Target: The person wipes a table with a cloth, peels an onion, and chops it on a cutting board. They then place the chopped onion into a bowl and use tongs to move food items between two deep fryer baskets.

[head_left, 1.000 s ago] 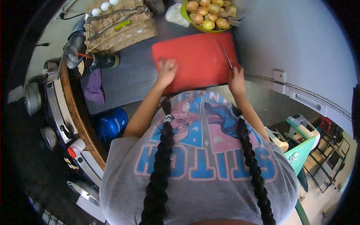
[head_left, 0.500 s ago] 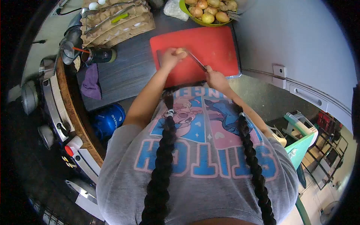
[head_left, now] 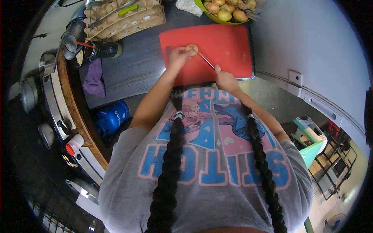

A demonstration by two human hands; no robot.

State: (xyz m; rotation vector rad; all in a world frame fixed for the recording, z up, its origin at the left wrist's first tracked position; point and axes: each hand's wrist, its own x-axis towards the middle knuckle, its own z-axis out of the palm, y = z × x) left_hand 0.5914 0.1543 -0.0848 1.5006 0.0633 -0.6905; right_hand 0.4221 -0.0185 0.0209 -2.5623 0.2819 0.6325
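My left hand (head_left: 179, 58) pinches a small, round, pale-tan onion (head_left: 192, 48) above the left half of a red cutting board (head_left: 229, 42). My right hand (head_left: 227, 80) is closed around the handle of a knife (head_left: 205, 59), at the board's near edge. The thin blade slants up and left, and its tip end meets the lower right side of the onion. Whether the blade has gone into the onion, I cannot tell. My fingers cover the knife handle and the onion's left side.
Behind the board stands a green bowl (head_left: 220, 21) of onions. Stacked egg cartons (head_left: 143, 24) with a green-handled utensil (head_left: 127, 10) on top lie at back left. A dark jar (head_left: 105, 50) and purple cloth (head_left: 94, 79) are left. A white appliance (head_left: 307, 42) borders the right.
The onion has turned in my left hand, and more of its round face shows. The knife's angle has shifted slightly. The whole view has moved a little.
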